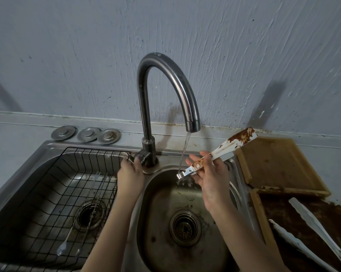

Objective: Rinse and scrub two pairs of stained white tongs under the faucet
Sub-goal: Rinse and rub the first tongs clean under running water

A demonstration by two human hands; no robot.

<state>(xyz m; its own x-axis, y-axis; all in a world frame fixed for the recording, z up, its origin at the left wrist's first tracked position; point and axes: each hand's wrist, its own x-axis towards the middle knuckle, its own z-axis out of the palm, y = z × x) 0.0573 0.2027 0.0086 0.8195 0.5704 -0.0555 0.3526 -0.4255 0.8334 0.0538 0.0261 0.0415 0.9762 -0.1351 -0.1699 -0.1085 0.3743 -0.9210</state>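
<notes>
My right hand [210, 179] holds a pair of white tongs [225, 149] smeared with brown sauce, gripped near the hinge, tips pointing up and right. The metal hinge end sits in the thin stream of water running from the curved faucet [165, 85]. My left hand [129, 174] rests on the faucet handle [141, 157] at the base. A second pair of white tongs [311, 238] lies on a stained wooden board at the lower right.
The right sink basin [159, 222] has a round drain under the stream. The left basin holds a black wire rack [53, 191] with long forks and spoons. Three metal sink plugs [86, 133] sit behind it. Two wooden boards [279, 163] lie on the right counter.
</notes>
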